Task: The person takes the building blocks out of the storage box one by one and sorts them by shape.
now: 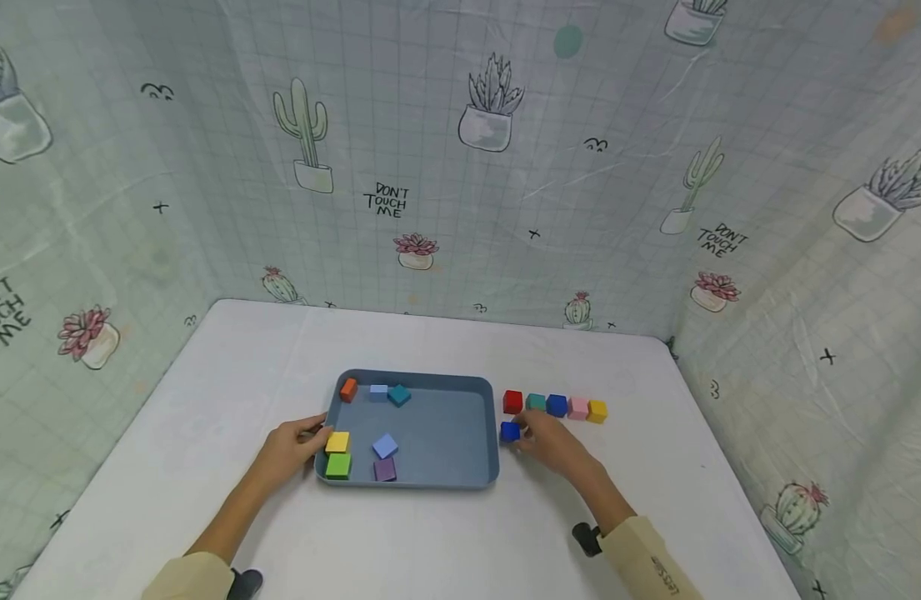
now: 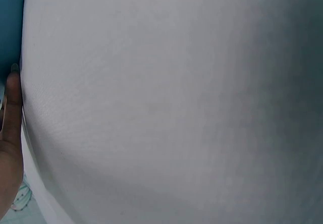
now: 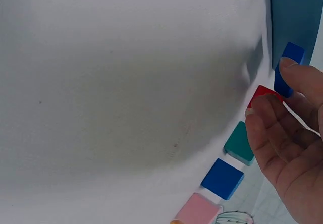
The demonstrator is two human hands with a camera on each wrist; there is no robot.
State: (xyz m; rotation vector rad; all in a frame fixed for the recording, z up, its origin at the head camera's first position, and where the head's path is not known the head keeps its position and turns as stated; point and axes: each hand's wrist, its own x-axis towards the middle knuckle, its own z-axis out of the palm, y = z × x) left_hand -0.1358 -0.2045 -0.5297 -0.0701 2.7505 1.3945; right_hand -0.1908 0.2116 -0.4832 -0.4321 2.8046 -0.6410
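A deep-blue cube-shaped block is pinched between the thumb and fingers of the right hand, just beside the right edge of a shallow, blue-grey rectangular tray; whether it touches the table I cannot tell. The left hand touches the tray's left rim; whether its fingers grip the rim or merely rest there is unclear.

Inside the tray, a yellow block and a lime-green block sit along the left side, a periwinkle block and a purple block nearer the middle. Toward the far side are an orange-red block, a light-blue block and a teal block.

Right of the tray, beyond the held block, runs a row: red cube, green cube, second blue cube, pink cube, yellow cube. Cactus-printed cloth surrounds the white table.
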